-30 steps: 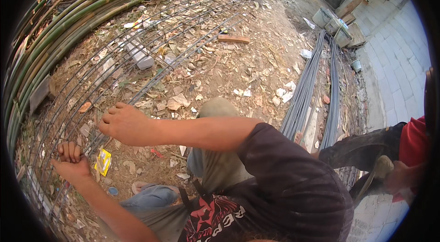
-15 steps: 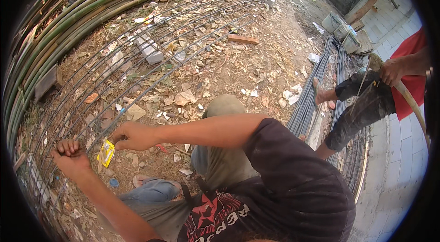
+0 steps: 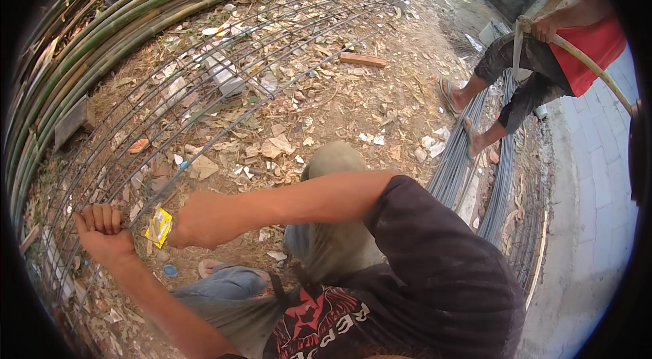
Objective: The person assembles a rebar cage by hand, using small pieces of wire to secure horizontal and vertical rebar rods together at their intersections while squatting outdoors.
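My left hand [image 3: 105, 231] is curled up at the steel rods [image 3: 224, 132], just left of the yellow packet [image 3: 160, 226], but can't tell if one's actually in my grip. Right hand's [image 3: 198, 220] just right of the packet, forearm stretched sideways, fingers tucked out of sight, so no clue how closed it is. Rods run left of and beyond the packet, far ends too small to make out.

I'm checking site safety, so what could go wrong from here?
The bars might scrape or pinch the left hand, which is bare and right among them. The co-worker, wearing open sandals at the rods, could stumble on them or drop the long-handled tool.
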Available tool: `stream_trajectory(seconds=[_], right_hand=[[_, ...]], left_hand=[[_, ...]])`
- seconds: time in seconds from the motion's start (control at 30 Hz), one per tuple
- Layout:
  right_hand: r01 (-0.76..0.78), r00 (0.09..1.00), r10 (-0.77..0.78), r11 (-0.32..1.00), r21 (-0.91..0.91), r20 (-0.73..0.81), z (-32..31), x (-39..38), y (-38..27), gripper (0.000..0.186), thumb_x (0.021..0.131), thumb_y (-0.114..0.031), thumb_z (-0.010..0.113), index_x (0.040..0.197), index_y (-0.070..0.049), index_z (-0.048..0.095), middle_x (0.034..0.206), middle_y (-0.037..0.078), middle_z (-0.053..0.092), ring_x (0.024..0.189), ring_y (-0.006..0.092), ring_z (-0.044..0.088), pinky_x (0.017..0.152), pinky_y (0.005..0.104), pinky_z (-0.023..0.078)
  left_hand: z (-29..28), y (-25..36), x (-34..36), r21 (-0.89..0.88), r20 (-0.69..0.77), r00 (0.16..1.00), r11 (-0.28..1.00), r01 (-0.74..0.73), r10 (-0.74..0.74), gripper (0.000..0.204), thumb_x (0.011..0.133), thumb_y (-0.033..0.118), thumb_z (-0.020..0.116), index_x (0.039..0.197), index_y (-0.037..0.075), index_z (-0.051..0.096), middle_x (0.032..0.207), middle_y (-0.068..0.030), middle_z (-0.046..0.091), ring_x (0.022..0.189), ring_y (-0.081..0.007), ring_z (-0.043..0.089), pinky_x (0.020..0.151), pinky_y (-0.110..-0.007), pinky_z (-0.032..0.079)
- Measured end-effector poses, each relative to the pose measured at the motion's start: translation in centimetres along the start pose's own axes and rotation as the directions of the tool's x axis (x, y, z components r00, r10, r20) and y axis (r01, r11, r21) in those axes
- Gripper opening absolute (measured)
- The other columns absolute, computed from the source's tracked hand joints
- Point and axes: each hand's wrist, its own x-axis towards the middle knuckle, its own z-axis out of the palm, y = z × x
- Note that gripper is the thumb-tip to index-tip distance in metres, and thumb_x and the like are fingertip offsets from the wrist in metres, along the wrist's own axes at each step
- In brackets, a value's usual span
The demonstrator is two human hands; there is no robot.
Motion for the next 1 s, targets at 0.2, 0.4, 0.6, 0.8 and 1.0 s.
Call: stream_trajectory(seconds=[0.2, 0.4, 0.6, 0.8, 1.0], right_hand=[[-0.031, 0.677, -0.08, 0.99, -0.137, -0.732, -3.2, 0.1, 4.6, 0.011, 0.079, -0.016, 0.059, 0.085, -0.007, 0.059, 0.064, 0.014, 0.06, 0.065, 0.0353, 0.064, 0.054, 0.0486, 0.047], [-0.098, 0.992, 0.093, 0.993, 0.063, 0.08, 3.1, -0.4, 3.0, 0.017, 0.075, -0.017, 0.059, 0.085, -0.004, 0.063, 0.076, 0.016, 0.067, 0.067, 0.0368, 0.065, 0.057, 0.0496, 0.049], [0.098, 0.938, -0.061, 0.991, 0.094, -0.341, -2.7, -0.1, 1.6, 0.008, 0.081, -0.013, 0.058, 0.083, -0.006, 0.061, 0.073, 0.017, 0.065, 0.069, 0.0384, 0.065, 0.059, 0.0503, 0.05], [-0.371, 0.906, 0.391, 0.918, 0.138, -0.161, 1.4, 0.2, 3.8, 0.019, 0.088, -0.021, 0.055, 0.085, -0.004, 0.062, 0.076, 0.018, 0.065, 0.077, 0.0381, 0.065, 0.069, 0.0485, 0.05], [-0.008, 0.991, 0.044, 0.961, 0.277, -0.124, -1.1, 0.5, 2.3, 0.017, 0.091, -0.022, 0.054, 0.095, -0.008, 0.064, 0.08, 0.018, 0.065, 0.081, 0.0374, 0.065, 0.071, 0.0498, 0.05]], left_hand=[[1.4, -4.9, -1.0, -0.027, 0.195, 0.972, 0.99, 0.14, -0.133, 0.051, 0.105, 0.036, 0.035, 0.06, 0.015, 0.028, 0.052, 0.0037, 0.018, 0.045, -0.0088, 0.014, 0.039, -0.027, 0.012], [3.3, -4.8, -1.0, 0.029, 0.1, 0.995, 1.0, -0.013, 0.01, 0.05, 0.105, 0.036, 0.037, 0.06, 0.016, 0.028, 0.052, 0.0044, 0.017, 0.044, -0.0076, 0.012, 0.039, -0.027, 0.01], [1.5, -3.9, -0.1, 0.017, 0.0, 0.997, 0.997, -0.071, 0.071, 0.05, 0.104, 0.037, 0.039, 0.06, 0.018, 0.028, 0.052, 0.0048, 0.017, 0.044, -0.0071, 0.011, 0.038, -0.027, 0.009], [2.5, -3.2, -0.9, -0.064, 0.194, 0.98, 0.997, -0.04, 0.052, 0.049, 0.106, 0.031, 0.034, 0.061, 0.014, 0.027, 0.052, 0.0027, 0.018, 0.044, -0.0094, 0.01, 0.038, -0.027, 0.011], [-0.1, 0.8, 1.3, -0.133, 0.261, 0.957, 0.987, -0.09, 0.123, 0.05, 0.106, 0.031, 0.032, 0.059, 0.015, 0.026, 0.053, 0.0023, 0.017, 0.046, -0.0091, 0.014, 0.04, -0.026, 0.015]])
